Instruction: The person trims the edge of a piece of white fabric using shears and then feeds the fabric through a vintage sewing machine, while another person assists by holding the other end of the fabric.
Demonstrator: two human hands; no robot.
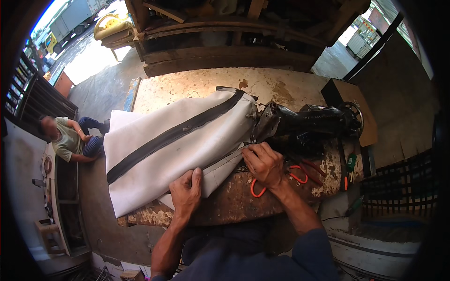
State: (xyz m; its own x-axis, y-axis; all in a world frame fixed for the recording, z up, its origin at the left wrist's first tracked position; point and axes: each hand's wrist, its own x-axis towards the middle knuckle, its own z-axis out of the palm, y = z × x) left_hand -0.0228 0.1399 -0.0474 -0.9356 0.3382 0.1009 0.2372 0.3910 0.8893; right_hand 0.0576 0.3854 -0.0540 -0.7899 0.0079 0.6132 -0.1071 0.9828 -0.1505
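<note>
A large piece of white, leather-like fabric (pixel 154 145) lies across the table, a black zipper strip (pixel 176 132) running slantwise along it. Its far right end reaches under the head of a black sewing machine (pixel 307 119). My left hand (pixel 186 191) is closed on the fabric's near edge, thumb on top. Close in front of the machine's needle area, my right hand (pixel 263 165) pinches the folded edge of the same fabric. Scissors with orange-red handles (pixel 298 174) lie partly hidden by my right hand. The needle itself is too small to make out.
The worn wooden table (pixel 225 199) has a brown box (pixel 358 105) beside the machine's handwheel (pixel 352 119). A small green bottle (pixel 351 161) stands at the right. A wooden frame (pixel 234 51) rises behind the table. Another person (pixel 70 138) sits at the left.
</note>
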